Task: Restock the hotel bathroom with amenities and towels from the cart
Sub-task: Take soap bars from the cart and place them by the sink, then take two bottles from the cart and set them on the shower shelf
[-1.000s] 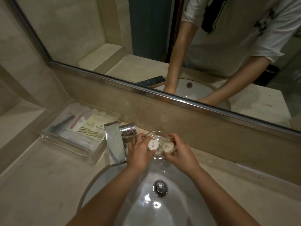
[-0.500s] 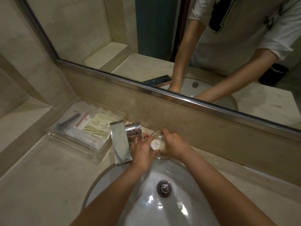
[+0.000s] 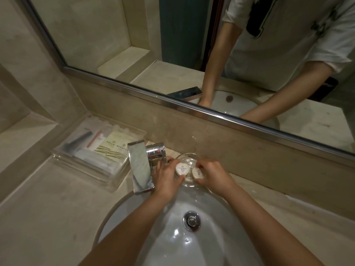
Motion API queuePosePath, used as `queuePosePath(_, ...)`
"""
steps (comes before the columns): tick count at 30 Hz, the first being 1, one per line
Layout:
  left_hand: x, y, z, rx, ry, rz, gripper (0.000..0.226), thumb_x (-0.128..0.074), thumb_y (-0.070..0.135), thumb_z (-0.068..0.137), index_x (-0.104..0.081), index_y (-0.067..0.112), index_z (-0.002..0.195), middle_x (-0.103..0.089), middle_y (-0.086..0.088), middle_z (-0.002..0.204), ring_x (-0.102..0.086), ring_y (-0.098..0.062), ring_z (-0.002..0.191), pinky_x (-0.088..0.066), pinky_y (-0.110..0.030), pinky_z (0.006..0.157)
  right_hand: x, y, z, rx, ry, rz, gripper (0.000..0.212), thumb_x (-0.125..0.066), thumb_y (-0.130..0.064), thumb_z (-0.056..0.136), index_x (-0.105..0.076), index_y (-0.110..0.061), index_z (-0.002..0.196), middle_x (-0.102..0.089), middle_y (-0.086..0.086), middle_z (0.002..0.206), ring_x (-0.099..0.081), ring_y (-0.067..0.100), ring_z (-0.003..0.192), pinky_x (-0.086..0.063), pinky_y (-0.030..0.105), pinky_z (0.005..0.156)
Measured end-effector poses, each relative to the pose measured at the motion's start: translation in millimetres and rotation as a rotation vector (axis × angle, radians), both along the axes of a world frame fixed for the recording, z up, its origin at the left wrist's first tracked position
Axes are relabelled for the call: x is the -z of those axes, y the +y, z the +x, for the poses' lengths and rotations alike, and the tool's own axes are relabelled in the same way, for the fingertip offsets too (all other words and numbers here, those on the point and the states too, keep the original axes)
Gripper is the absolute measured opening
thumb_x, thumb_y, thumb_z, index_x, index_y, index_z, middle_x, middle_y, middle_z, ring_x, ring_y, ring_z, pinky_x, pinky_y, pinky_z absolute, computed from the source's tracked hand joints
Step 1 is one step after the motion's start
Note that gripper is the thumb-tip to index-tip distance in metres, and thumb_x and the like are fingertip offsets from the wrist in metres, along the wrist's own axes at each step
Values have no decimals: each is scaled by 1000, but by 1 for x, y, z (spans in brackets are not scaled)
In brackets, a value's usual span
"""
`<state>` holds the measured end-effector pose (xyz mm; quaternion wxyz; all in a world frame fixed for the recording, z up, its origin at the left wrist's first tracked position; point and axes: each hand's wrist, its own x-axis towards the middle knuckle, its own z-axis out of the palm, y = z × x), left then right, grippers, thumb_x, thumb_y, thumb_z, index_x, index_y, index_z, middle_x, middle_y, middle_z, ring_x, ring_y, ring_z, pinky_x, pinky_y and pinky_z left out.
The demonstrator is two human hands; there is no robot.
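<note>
Two small round wrapped soaps sit in a clear glass dish (image 3: 187, 156) at the back of the counter (image 3: 48, 217), just behind the sink (image 3: 211, 237) and just right of the chrome tap (image 3: 141, 167). The left soap (image 3: 181, 168) lies flat with its printed face up, at the left side of the dish. The left hand (image 3: 166, 178) has its grip on it, thumb at the near edge and fingertips at the far edge. The right soap (image 3: 197, 172) is tilted, leaning toward the near right rim. The right hand (image 3: 212, 174) pinches it between fingertips above and thumb below.

Each soap lies straight ahead of the hand that holds it, so neither arm needs to cross. The soaps are near each other but not touching, with bare glass between them. Being round, they have no long axis to line up; what matters is the tilt of the right one against the flat of the left. My guess is that the next move is to lay the right soap flat beside its twin, label up, and then let both go. The dish is shallow and smooth, so a soap set too near the rim could slide out toward the sink.

To the left of the tap, a clear tray (image 3: 107, 181) already holds packets and a toothbrush kit. No towels or cart are in view.
</note>
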<state>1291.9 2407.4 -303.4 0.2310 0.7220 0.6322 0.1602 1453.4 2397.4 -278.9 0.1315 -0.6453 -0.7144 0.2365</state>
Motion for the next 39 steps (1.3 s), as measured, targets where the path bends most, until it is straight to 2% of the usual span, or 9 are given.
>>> queuePosePath(5, 1, -1, 0, -6, -9, 14, 46, -66, 30, 81, -53, 27, 126, -45, -2, 132, -35, -24, 127, -29, -37, 105, 3, -2, -8, 52, -56, 34, 61, -74, -26, 70, -52, -18, 127, -58, 6, 121, -50, 24, 114, -38, 30, 93)
queuePosePath(10, 0, -3, 2, -18, 8, 5, 47, -63, 32, 84, -50, 28, 128, -40, -3, 136, -31, -24, 130, -28, -37, 107, 5, -6, -13, 110, -121, 101, 64, -75, -36, 70, -50, -20, 127, -60, 3, 122, -45, 23, 119, -36, 33, 94)
queuePosePath(14, -5, -11, 1, -2, 12, -23, 57, -59, 31, 86, -38, 30, 139, -33, -5, 145, -29, -26, 132, -27, -38, 108, -1, -15, -13, 114, -119, 147, 65, -74, -38, 72, -47, -23, 129, -58, -1, 127, -44, 24, 118, -34, 34, 92)
queuePosePath(17, -15, -19, -3, 53, -64, 0, 56, -59, 25, 88, -39, 25, 140, -34, -5, 146, -30, -26, 133, -24, -35, 109, -11, -25, -7, 118, -115, 167, 58, -69, -37, 77, -47, -26, 130, -54, -5, 130, -43, 22, 118, -34, 33, 92)
queuePosePath(20, -31, -32, -9, 142, -139, -46, 42, -56, 24, 91, -50, 16, 131, -42, -5, 138, -36, -23, 129, -24, -25, 105, -22, -39, -2, 111, -27, 150, 41, -66, -30, 82, -57, -20, 121, -60, -1, 120, -51, 22, 109, -39, 32, 89)
queuePosePath(23, -51, -51, -21, 287, -214, -175, 29, -54, 23, 91, -60, 16, 119, -59, -5, 121, -52, -19, 114, -38, -25, 96, -39, -58, -5, 79, 32, 96, 27, -63, -29, 84, -63, -19, 110, -64, -2, 107, -61, 16, 90, -45, 31, 79)
queuePosePath(26, -71, -72, -42, 344, -257, -219, 24, -54, 25, 90, -63, 15, 110, -67, -5, 105, -60, -17, 96, -47, -33, 89, -59, -80, -16, 41, 29, 55, 21, -61, -29, 85, -62, -23, 106, -63, -10, 95, -61, 10, 80, -48, 32, 77)
queuePosePath(32, -122, -121, -110, 358, -187, -181, 21, -53, 24, 92, -62, 13, 107, -65, -2, 103, -59, -13, 92, -43, -23, 81, -99, -122, -65, -103, 50, -14, 18, -61, -27, 86, -62, -24, 104, -62, -12, 87, -59, 7, 76, -49, 30, 78)
queuePosePath(39, -163, -202, -220, 253, -85, -159, 25, -50, 30, 94, -60, 17, 113, -64, 1, 109, -58, -11, 96, -38, -7, 73, -142, -173, -159, -298, 46, -38, 19, -57, -29, 90, -60, -24, 108, -61, -13, 89, -58, 3, 79, -49, 26, 76)
